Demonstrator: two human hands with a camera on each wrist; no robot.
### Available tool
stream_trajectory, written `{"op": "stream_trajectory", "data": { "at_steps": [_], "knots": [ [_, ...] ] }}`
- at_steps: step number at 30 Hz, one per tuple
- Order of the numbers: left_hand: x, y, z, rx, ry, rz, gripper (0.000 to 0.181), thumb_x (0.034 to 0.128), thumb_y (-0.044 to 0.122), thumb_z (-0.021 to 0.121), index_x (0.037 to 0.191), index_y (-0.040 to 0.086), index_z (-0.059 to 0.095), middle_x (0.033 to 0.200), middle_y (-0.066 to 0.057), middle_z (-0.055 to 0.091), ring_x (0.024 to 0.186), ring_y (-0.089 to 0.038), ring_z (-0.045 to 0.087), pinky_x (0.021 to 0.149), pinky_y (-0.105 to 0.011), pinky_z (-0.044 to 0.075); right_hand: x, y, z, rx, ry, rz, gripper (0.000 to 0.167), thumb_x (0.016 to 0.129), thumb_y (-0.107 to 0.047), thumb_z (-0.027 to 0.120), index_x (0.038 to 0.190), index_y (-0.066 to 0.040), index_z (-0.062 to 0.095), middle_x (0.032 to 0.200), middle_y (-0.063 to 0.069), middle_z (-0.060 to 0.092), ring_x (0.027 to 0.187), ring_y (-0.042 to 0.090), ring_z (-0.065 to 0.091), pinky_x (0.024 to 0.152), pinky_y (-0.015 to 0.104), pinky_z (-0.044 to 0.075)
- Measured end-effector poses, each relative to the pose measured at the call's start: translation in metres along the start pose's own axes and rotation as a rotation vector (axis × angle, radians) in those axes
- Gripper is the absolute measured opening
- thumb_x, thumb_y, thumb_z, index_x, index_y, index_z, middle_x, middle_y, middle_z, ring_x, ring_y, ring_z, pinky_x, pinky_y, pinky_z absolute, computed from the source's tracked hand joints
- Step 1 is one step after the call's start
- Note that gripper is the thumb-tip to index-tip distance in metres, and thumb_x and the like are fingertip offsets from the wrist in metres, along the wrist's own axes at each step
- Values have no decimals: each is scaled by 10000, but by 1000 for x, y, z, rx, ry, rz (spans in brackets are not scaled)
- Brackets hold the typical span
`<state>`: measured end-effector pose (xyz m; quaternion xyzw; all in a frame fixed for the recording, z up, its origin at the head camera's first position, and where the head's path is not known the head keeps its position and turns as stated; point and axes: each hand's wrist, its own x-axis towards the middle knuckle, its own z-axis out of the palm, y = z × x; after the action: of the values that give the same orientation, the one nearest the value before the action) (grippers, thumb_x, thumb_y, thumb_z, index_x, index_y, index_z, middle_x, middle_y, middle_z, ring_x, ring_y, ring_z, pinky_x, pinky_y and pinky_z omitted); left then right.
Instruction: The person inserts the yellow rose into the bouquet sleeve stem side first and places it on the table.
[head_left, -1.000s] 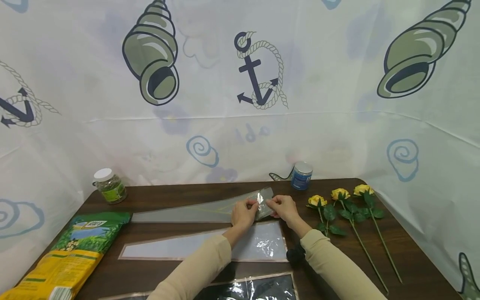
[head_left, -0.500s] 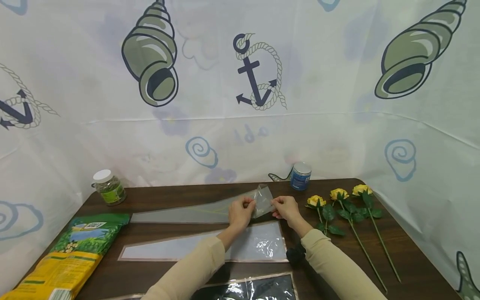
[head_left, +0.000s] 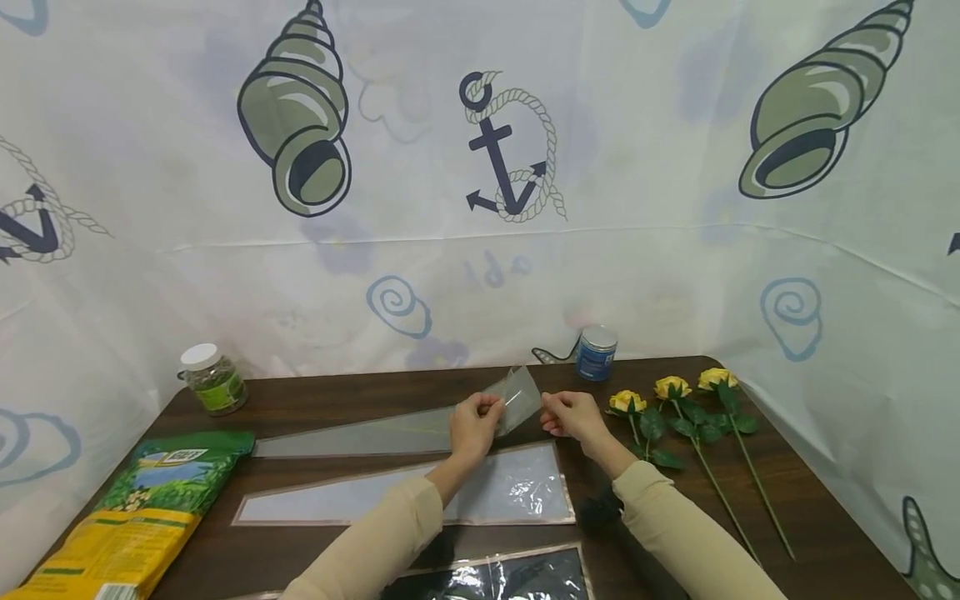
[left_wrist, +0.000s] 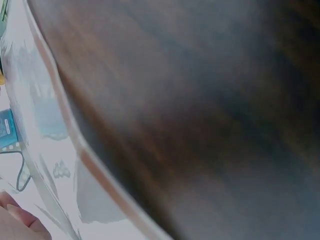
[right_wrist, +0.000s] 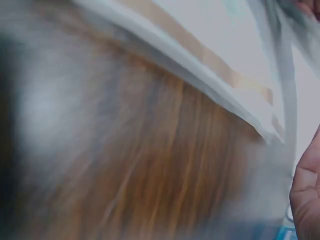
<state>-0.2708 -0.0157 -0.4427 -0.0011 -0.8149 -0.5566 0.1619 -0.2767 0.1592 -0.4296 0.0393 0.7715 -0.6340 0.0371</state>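
Note:
A long, tapered, see-through grey plastic flower sleeve (head_left: 375,435) lies along the back of the table, its wide right end raised. My left hand (head_left: 474,427) pinches the sleeve near that wide end, thumb and forefinger together. At the sleeve's right edge, my right hand (head_left: 576,418) has its thumb and forefinger closed on the rim. Part of my left hand (left_wrist: 22,220) shows at the lower left of the left wrist view, beside the glossy film. In the right wrist view my right hand (right_wrist: 307,192) is cut off by the right border.
Nearer lies a white sleeve (head_left: 517,487), then a black one (head_left: 517,575). Three yellow roses (head_left: 671,387) lie right. A blue tin (head_left: 597,354) and a white-lidded jar (head_left: 216,379) stand behind. A green and yellow bag (head_left: 142,508) fills the left side.
The wide end of the see-through sleeve has lifted and tilted between my hands. My left hand has shifted slightly left, widening the gap between my hands.

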Motion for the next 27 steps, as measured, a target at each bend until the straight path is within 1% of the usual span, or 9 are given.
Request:
{"op": "stream_trajectory", "data": {
  "at_steps": [4,9,12,14,17,19,21,25,27],
  "knots": [
    [2,-2,-1,3,4,16,100,839,134,698,842,34,702,766,-79,692,667,-118,592,584,-203,455,-18,-5,-19,12,-1,-35,299,959,-139,538,1078,130,589,709,42,648,606,88,617,585,212,528],
    [5,-4,-6,9,29,7,88,831,126,704,833,38,702,756,-83,691,661,-119,584,587,-199,445,-48,-7,-52,-6,-1,-52,311,952,-149,555,1107,120,564,759,23,645,662,79,632,634,221,538],
    [6,-5,-8,15,37,8,85,830,122,705,834,38,700,755,-84,689,658,-121,579,589,-206,444,-66,2,-76,-57,20,-64,316,948,-156,563,1104,119,558,784,34,647,680,88,640,649,238,542],
    [6,-4,-9,23,34,16,88,831,128,705,836,41,699,756,-78,688,657,-118,577,588,-210,444,-76,12,-91,-104,49,-42,293,945,-140,565,1095,111,560,794,51,648,685,99,643,646,242,542],
    [4,-3,-8,31,25,25,92,834,136,703,839,45,698,751,-70,686,652,-108,575,582,-214,446,-90,27,-108,-192,65,6,255,940,-106,562,1072,113,563,803,73,651,686,122,638,627,252,540],
    [3,-2,-7,30,19,23,93,834,144,704,837,51,699,746,-65,684,647,-103,570,580,-213,444,-97,35,-115,-241,59,45,229,933,-93,568,1047,106,579,800,72,651,681,138,635,615,265,541],
    [1,-1,-5,26,12,17,94,835,151,705,837,57,700,745,-63,682,646,-102,565,582,-213,443,-102,40,-119,-301,40,53,222,924,-102,582,1018,98,597,787,66,652,664,153,631,599,283,542],
    [-2,-1,-1,24,-8,11,94,839,161,704,840,67,699,750,-52,679,645,-91,556,581,-210,441,-106,44,-119,-425,21,15,200,891,-132,633,940,62,636,735,47,658,602,173,623,543,298,536],
    [-3,-2,2,29,-19,13,93,839,163,704,841,70,699,747,-45,676,642,-83,550,577,-208,440,-108,45,-117,-477,32,-4,181,872,-133,657,904,44,641,699,39,657,567,173,620,509,299,528]
  ]
}}
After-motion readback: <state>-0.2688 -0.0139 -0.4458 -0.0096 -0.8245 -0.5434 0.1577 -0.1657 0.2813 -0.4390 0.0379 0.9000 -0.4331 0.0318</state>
